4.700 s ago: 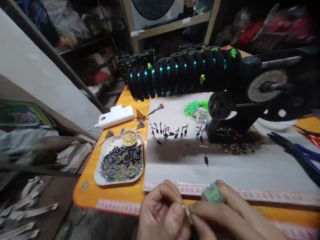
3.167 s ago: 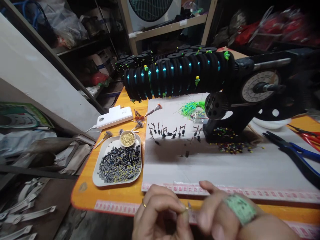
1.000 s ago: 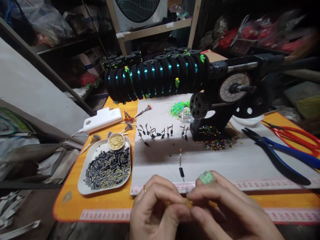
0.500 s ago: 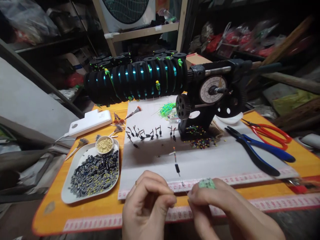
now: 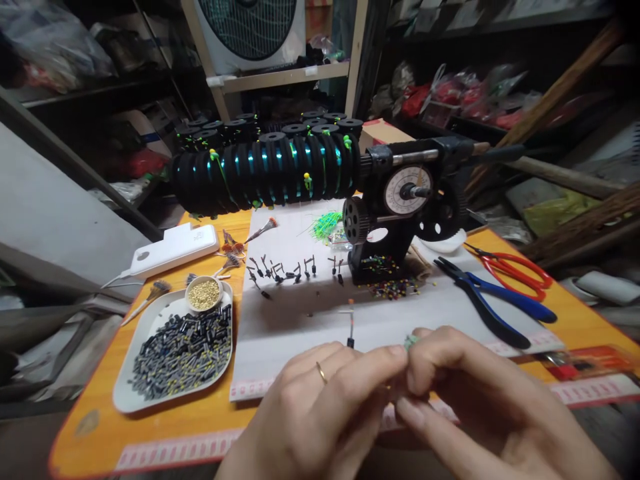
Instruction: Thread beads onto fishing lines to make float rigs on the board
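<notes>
My left hand (image 5: 320, 413) and right hand (image 5: 480, 407) run off the bottom edge; whatever my pinched fingertips hold is hidden between them, and they cover the lower end of the small float (image 5: 351, 327) just beyond

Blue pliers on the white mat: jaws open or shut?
Shut. The blue pliers lie flat on the white mat, dark jaws meeting in one point with no gap, though the handles spread slightly.
</notes>
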The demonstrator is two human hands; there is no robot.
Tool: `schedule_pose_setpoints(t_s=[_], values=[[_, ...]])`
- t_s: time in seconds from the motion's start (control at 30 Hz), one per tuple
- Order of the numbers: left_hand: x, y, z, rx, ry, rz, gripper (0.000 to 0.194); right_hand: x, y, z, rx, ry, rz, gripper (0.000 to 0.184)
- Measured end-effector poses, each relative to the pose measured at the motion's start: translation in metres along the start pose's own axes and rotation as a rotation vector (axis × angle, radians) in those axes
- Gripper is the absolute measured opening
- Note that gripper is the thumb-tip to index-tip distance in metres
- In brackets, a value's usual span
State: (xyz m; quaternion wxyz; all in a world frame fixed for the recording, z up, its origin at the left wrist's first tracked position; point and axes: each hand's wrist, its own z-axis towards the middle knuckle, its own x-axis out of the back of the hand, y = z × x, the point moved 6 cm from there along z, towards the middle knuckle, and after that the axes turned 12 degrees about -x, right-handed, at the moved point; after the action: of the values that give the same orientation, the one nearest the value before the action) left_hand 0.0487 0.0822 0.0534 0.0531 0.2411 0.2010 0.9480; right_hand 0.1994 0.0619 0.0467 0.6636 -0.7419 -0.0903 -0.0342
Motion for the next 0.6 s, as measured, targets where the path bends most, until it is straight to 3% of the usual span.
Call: schedule_pose_setpoints(t_s=[0.13, 0.4, 0.6], values=[[0.010, 0.004, 0.004, -0.080, -0.046, 0.107, 0.030, -0.003, 0.015, 0.007, -0.148, -0.232, 0.050, 0.009], [0.024, 0.004, 0.007, -0.120, -0.134, 0.242, 0.024, -0.011, 0.001, 0.013, -0.108, -0.256, -0.083, 0.011], [0.027, 0.007, 0.014, -0.158, -0.118, 0.261, 0.022, -0.011, -0.002, 0.014, -0.055, -0.162, -0.312, 0.018]])
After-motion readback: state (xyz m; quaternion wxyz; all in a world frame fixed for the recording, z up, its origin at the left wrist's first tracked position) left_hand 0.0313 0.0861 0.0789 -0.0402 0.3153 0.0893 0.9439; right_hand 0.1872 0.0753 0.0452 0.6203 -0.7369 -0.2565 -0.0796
